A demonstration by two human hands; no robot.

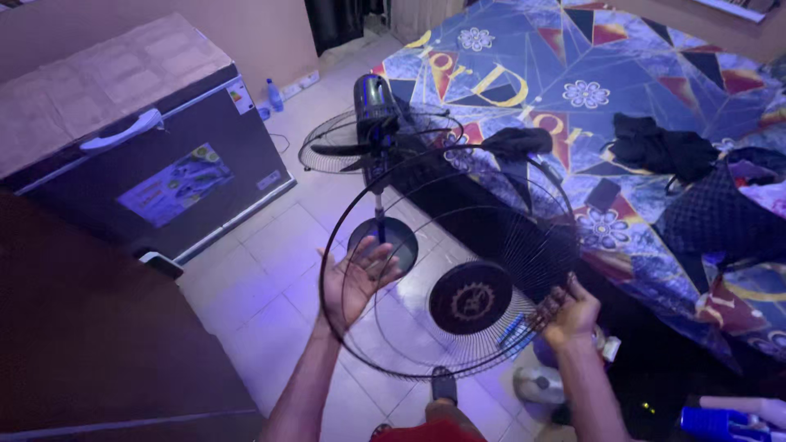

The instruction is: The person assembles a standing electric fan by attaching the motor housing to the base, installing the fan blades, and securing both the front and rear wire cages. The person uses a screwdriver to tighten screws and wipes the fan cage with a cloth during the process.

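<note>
Looking down from the head camera, we see a round black wire fan guard (458, 270) held up in front of us above the pale tiled floor (270, 270); its dark centre disc sits low in the ring, and the wires fan out from it to the rim. Our right hand (569, 315) is clenched around the guard's wires at its lower right edge, fingers curled through them; our left hand (354, 278) is spread open, palm up, fingers splayed, just inside the guard's left rim, and we cannot tell whether it touches the wire. Beyond the guard stands a pedestal fan (378, 131) on its round base, its rear cage and blades bare and facing up toward us; it stands just beside the bed (655, 82), whose cover is blue with red and yellow shapes and white flowers. Dark clothing (659, 147) lies on that cover, well apart from our hands. At the left stands a chest freezer (123, 147) with a white handle; a small bottle (275, 94) sits on the floor near its far corner.
</note>
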